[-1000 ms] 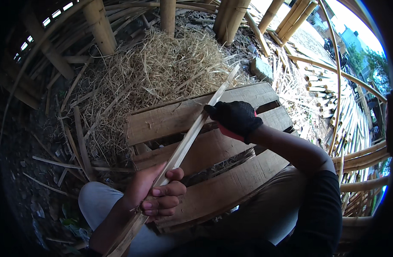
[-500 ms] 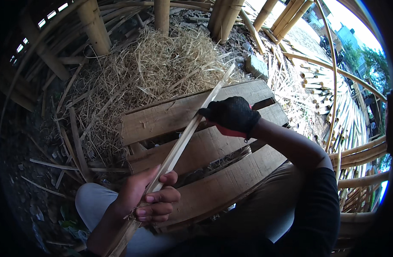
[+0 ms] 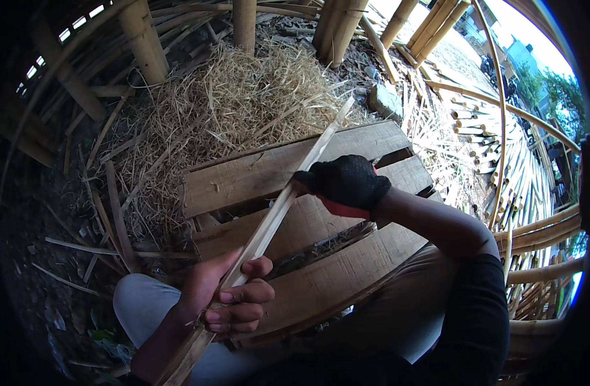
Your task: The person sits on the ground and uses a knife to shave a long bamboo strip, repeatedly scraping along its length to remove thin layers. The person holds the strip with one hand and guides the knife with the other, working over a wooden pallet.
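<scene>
A long pale bamboo strip (image 3: 268, 228) runs slantwise from the lower left up over a low slatted wooden bench (image 3: 346, 260). My bare left hand (image 3: 234, 293) is wrapped round its lower part, thumb along one side and fingers curled over the other. A few thin fibres stick out by that hand. My right hand (image 3: 346, 186), in a black glove with red on its palm side, is closed against the strip farther up. Its thumb side touches the strip's edge. Whatever its fist may hold is hidden. The strip's far end points past the bench's back edge.
A heap of dry shavings (image 3: 243, 96) lies behind the bench. Thick bamboo posts (image 3: 243, 26) stand beyond it, and a grey block (image 3: 385, 101) sits near the far right corner. Cut bamboo poles (image 3: 520, 186) are stacked at right. Loose strips (image 3: 118, 215) lie at left.
My gloved right hand has shifted slightly down and left along the strip. My left hand keeps its grip, with almost no movement.
</scene>
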The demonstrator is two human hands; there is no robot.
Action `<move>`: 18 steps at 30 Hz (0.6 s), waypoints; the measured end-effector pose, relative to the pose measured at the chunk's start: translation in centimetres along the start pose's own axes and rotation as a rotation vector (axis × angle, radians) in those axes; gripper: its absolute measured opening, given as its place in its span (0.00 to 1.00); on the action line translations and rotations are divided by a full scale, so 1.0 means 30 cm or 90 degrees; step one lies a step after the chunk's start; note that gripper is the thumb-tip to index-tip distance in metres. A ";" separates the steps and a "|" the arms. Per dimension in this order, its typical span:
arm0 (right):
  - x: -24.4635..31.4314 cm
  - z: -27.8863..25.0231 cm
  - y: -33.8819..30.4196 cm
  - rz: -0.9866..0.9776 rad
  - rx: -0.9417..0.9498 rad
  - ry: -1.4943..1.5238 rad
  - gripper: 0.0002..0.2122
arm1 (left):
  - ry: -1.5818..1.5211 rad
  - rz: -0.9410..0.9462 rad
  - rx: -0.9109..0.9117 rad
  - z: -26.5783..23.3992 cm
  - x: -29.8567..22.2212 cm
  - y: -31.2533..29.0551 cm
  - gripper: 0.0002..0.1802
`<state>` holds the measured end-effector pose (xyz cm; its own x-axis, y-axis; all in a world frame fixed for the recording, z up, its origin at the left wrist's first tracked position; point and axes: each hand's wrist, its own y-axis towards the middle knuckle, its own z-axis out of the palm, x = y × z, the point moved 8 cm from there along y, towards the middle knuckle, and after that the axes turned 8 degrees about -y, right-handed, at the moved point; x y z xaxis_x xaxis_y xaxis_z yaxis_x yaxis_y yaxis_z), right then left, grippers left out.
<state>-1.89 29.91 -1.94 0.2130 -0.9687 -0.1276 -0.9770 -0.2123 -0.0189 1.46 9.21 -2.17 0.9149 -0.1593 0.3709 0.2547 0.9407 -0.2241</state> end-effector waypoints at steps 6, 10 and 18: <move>-0.143 0.090 -0.013 -0.013 -0.033 0.050 0.13 | -0.043 -0.024 -0.002 0.000 -0.004 0.032 0.20; 0.048 -0.036 -0.013 -0.011 0.029 0.073 0.13 | -0.019 -0.013 0.016 -0.001 -0.014 0.010 0.20; -0.003 -0.013 -0.017 -0.014 -0.067 0.028 0.13 | -0.028 -0.012 0.008 0.002 -0.014 0.027 0.20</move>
<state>-1.40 30.04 -1.54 0.2362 -0.9681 -0.0842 -0.9664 -0.2430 0.0836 1.26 10.05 -2.46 0.8955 -0.1642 0.4137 0.2675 0.9414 -0.2055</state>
